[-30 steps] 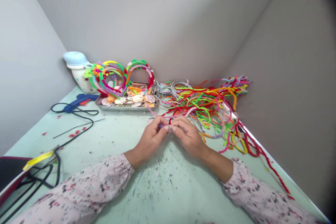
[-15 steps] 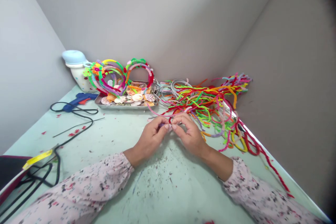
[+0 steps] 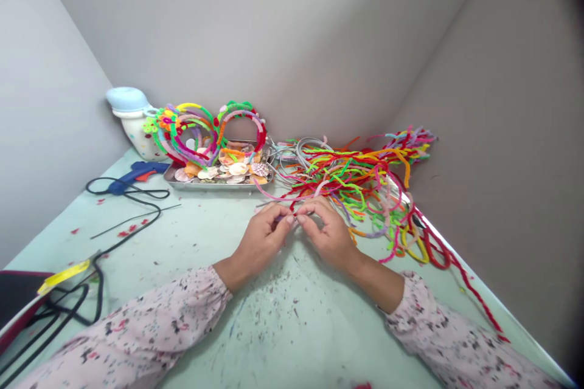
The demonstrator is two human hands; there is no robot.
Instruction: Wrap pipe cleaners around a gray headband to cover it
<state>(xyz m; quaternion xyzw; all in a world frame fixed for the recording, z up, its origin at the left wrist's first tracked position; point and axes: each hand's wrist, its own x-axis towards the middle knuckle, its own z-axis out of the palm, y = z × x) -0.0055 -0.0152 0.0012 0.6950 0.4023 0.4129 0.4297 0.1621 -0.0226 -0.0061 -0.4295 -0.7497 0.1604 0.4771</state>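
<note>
My left hand (image 3: 262, 236) and my right hand (image 3: 329, 234) meet above the middle of the table, thumbs and forefingers pinched almost tip to tip. Both are closed on fuzzy pipe cleaners. A bit of red pipe cleaner (image 3: 292, 206) shows just above the fingertips, with a little purple by the left fingers. Behind the hands, a pink pipe cleaner (image 3: 276, 197) curves out toward the left. Fingers hide most of the held piece, so its shape cannot be made out.
A metal tray (image 3: 214, 187) holds seashells, with colourful fuzzy headbands (image 3: 239, 114) above them. Right of it lies a pipe cleaner heap (image 3: 351, 173) with scissors (image 3: 440, 255). Leftward are a blue glue gun (image 3: 130, 177), its black cord (image 3: 157, 214) and a white cup (image 3: 139, 134).
The fingertips have shifted slightly around the held pipe cleaners. More of the red strand now shows above them, leaning to the left. Both hands otherwise stay in place.
</note>
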